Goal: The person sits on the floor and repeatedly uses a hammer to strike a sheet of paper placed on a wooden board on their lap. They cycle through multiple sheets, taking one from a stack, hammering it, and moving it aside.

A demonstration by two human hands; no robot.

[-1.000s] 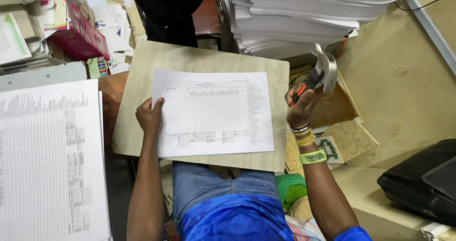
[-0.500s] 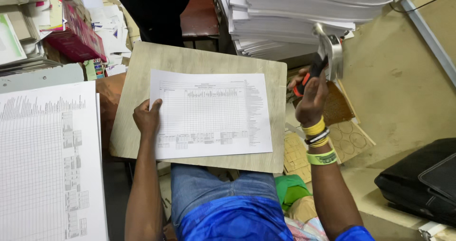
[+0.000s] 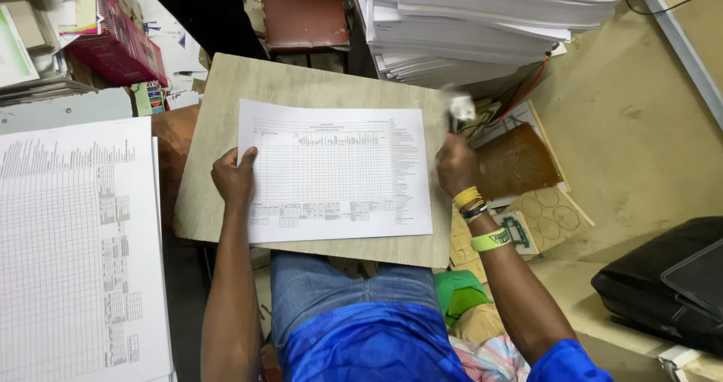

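One printed sheet lies flat on one wooden board across the lap. Left hand presses down on the sheet's left edge, fingers flat, not gripping anything. Right hand is closed around the handle of one hammer, its head blurred just past the sheet's top right corner. One tall paper stack sits behind.

Blurred to a pale smear: the tool gripped in the right hand, its head shape past telling, its handle hidden inside the fist. Cut off by the left edge: the big printed sheet; by the top edge, the paper stack. Too small to read: the rows on the table sheet under the left hand.
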